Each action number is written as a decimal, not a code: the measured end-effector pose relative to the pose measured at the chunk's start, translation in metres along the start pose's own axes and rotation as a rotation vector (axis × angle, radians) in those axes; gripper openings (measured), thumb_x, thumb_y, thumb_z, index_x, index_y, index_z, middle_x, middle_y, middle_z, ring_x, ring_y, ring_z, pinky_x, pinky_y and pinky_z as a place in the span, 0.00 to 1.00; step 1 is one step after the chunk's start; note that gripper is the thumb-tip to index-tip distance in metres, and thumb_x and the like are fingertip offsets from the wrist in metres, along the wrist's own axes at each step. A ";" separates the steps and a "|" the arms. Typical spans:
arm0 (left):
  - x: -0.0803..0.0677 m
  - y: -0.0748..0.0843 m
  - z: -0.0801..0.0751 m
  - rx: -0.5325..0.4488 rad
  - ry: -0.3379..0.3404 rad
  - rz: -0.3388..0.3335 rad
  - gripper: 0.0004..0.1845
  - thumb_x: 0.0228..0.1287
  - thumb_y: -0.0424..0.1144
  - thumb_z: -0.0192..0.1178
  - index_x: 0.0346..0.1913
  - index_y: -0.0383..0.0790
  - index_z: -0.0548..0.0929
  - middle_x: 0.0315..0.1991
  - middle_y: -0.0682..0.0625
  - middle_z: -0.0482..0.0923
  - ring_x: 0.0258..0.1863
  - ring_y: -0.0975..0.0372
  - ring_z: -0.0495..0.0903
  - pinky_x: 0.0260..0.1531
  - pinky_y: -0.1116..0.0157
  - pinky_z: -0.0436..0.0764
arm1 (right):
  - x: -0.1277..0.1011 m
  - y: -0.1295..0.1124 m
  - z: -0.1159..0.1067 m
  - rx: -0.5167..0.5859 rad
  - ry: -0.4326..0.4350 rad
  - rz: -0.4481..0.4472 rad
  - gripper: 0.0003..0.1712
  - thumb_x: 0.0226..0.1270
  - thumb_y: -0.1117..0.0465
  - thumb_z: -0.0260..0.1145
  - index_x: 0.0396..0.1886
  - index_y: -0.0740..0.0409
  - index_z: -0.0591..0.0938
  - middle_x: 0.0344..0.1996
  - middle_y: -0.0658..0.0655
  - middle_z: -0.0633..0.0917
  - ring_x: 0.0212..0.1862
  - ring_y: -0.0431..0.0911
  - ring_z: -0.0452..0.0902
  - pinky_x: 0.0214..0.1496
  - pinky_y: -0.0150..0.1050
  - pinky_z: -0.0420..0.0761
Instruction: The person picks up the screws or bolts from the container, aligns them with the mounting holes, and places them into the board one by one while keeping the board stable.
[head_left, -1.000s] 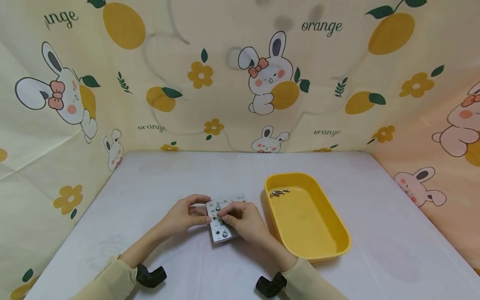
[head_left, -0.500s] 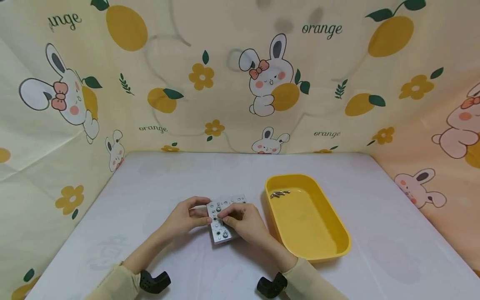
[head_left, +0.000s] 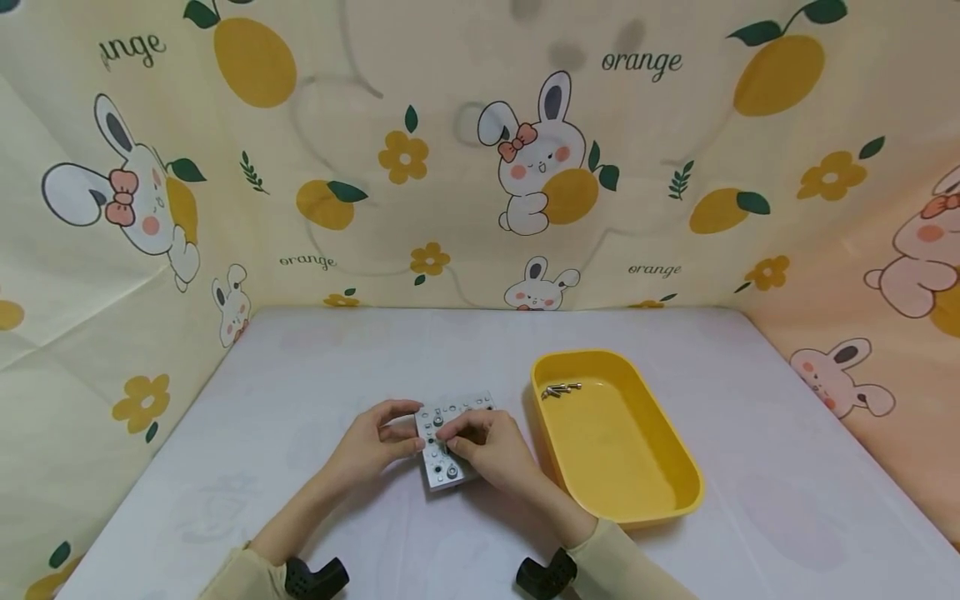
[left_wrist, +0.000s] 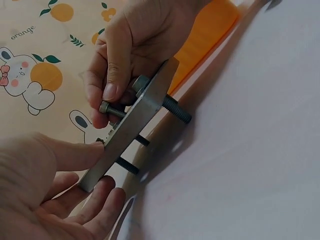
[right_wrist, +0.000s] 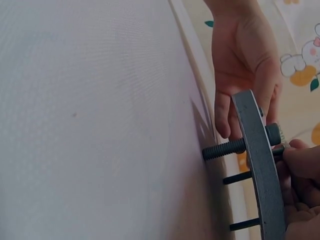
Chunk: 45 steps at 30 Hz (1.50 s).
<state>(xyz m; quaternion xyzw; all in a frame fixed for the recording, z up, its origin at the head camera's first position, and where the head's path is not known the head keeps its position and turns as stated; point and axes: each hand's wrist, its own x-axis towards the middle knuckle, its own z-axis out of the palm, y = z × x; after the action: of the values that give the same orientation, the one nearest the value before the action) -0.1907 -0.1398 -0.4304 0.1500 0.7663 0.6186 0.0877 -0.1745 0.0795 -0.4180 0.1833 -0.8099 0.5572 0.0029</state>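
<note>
A flat metal plate (head_left: 435, 477) with several holes is held tilted above the white table. My left hand (head_left: 381, 440) grips its left edge, thumb on the upper face and fingers at the edge and underside. With thumb and fingertips, my right hand (head_left: 495, 450) pinches a socket-head screw (left_wrist: 116, 111) at its head. The screw stands partly in a hole, its head raised off the plate. A thicker bolt (left_wrist: 177, 109) and another threaded shank (left_wrist: 127, 166) stick out below the plate. In the head view the right fingers partly hide the pinched screw.
To the right of the plate stands a yellow tray (head_left: 618, 450), close to the right forearm. Several loose screws (head_left: 561, 389) lie in its far left corner. A printed cloth (head_left: 450, 208) walls the white table (head_left: 360, 350) at the back and sides.
Both hands stay at the plate, the right still pinching the screw. The left forearm has shifted slightly to the right. The head view has moved slightly.
</note>
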 end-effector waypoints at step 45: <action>-0.004 -0.001 0.007 -0.015 0.064 -0.033 0.28 0.59 0.25 0.67 0.63 0.33 0.73 0.60 0.38 0.75 0.51 0.51 0.81 0.48 0.65 0.80 | 0.044 0.056 -0.153 0.067 0.058 0.415 0.13 0.60 0.73 0.70 0.44 0.76 0.83 0.35 0.65 0.87 0.35 0.48 0.84 0.37 0.38 0.84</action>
<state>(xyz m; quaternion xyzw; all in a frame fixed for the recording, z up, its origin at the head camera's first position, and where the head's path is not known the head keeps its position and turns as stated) -0.1849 -0.1348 -0.4328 0.1167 0.7663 0.6274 0.0747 -0.2628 0.2222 -0.4016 -0.0037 -0.8109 0.5775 -0.0948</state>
